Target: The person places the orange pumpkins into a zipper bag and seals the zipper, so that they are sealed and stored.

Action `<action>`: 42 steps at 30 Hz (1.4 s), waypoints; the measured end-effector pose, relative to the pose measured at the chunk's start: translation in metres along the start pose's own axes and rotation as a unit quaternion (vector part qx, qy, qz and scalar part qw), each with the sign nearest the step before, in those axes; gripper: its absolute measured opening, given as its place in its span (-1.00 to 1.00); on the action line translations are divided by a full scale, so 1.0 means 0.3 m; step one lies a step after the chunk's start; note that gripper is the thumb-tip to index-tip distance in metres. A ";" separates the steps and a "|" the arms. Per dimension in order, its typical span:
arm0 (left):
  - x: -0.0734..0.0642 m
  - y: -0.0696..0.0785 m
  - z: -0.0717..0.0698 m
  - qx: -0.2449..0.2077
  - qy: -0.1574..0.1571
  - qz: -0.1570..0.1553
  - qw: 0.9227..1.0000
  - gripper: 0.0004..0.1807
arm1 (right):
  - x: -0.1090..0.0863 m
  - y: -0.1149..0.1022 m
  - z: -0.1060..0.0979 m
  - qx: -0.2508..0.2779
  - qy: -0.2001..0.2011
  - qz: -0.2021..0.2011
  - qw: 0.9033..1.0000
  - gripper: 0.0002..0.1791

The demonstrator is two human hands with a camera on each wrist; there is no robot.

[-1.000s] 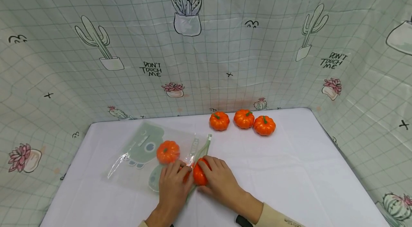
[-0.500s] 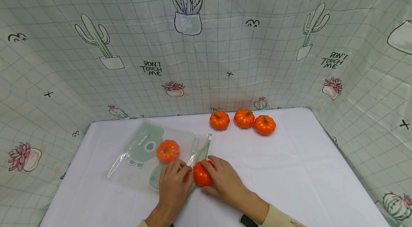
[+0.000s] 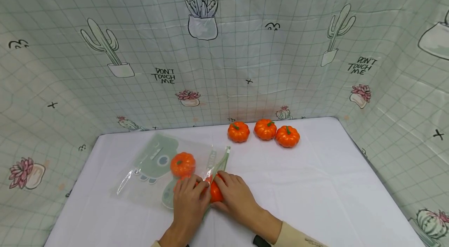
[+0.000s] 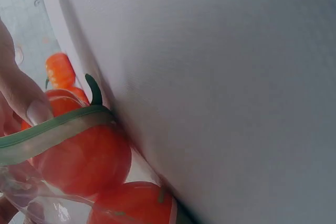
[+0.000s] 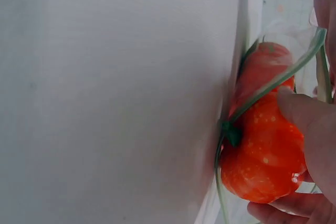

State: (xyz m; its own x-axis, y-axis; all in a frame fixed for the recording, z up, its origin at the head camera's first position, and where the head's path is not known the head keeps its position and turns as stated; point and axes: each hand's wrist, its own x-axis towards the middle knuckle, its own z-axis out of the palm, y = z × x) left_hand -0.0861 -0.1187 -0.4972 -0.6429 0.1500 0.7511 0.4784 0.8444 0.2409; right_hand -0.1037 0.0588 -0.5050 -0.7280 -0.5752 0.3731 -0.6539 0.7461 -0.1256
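A clear plastic zip bag (image 3: pixel 140 196) with a green cartoon print and green edge strip lies flat, its mouth facing right. Inside is one orange toy pumpkin (image 3: pixel 182 164); another (image 4: pixel 134 203) shows partly behind my left hand (image 3: pixel 190 200). Curled fingers of that hand hold the bag at its mouth. My right hand (image 3: pixel 238 200) grips a third toy pumpkin (image 5: pixel 265 150) by its side, thumb on top. This one sits at the opening, partly past the green strip (image 5: pixel 281 80). Both hands hide much of the mouth.
Three more orange pumpkins stand near the table's back edge: one on the left (image 3: pixel 238 132), one in the middle (image 3: pixel 265 129) and one on the right (image 3: pixel 287 136). A white cloth (image 3: pixel 333 184) covers the table. Printed fabric (image 3: pixel 224 60) hangs behind and at both sides.
The right hand first drew slightly right with its pumpkin, then pushed left into the bag's mouth. More orange now shows inside the bag beside the left hand, which stays in place.
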 end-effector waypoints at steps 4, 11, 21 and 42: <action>-0.004 0.001 -0.001 0.001 -0.009 -0.006 1.000 -0.82 | -0.007 0.003 -0.005 0.015 -0.008 0.018 1.000 -0.14; -0.005 0.006 -0.009 0.004 -0.028 -0.020 0.999 -0.80 | -0.039 0.026 -0.012 0.020 -0.005 0.045 0.999 -0.13; -0.012 0.001 -0.004 0.009 -0.034 -0.024 0.999 -0.80 | 0.003 0.003 0.009 0.001 0.004 0.021 1.000 -0.22; -0.009 0.004 -0.004 0.005 -0.033 -0.024 0.999 -0.82 | 0.011 -0.015 0.020 -0.021 -0.024 0.049 0.998 -0.30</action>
State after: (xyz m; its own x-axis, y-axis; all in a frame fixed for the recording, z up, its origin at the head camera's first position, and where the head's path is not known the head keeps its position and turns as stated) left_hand -0.0831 -0.1187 -0.4982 -0.7033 0.1430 0.6963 0.4406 0.8565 0.2691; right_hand -0.1045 0.0517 -0.5089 -0.7972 -0.5140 0.3167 -0.5710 0.8122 -0.1192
